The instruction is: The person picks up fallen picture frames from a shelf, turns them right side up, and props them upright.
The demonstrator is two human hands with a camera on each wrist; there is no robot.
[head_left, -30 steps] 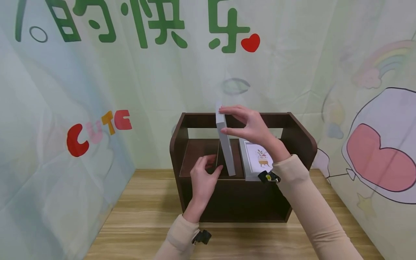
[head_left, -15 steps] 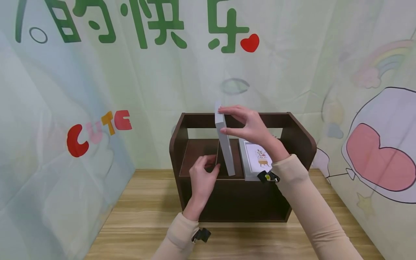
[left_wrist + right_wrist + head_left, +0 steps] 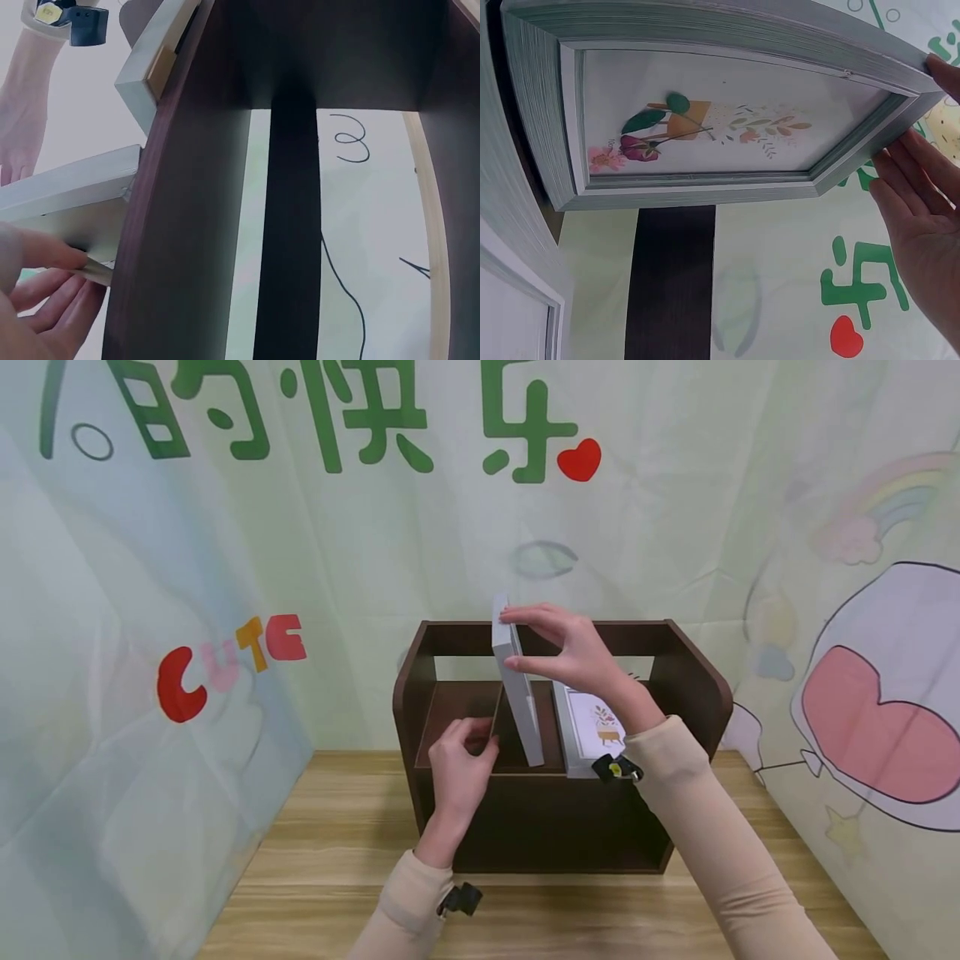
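So we've got a picture frame [image 3: 523, 714] standing on end on the upper board of a dark brown shelf [image 3: 406, 693], roughly mid-shelf, with its top tipped over to the left. Our right hand [image 3: 573, 647] has hold of its upper end, thumb on one edge and fingers on the other, gap pretty wide. Our left hand [image 3: 459, 770] is lower down at the back, pinching a thin flap [image 3: 97, 273] between thumb and fingertips, and that flap sticks out from the frame's back at an angle. From the right wrist we can see the picture side, which has a dark pink rose [image 3: 640, 148], green leaves and a printed plant pot behind glass or something clear. Just right of it there's a second frame [image 3: 592, 731] leaning back on the same board, pot print facing us, partly covered by our right arm. The shelf sits on a wood-grain table [image 3: 322, 827], with a pale green cloth [image 3: 375, 543] hanging behind, green lettering and a red heart [image 3: 580, 460] on it.
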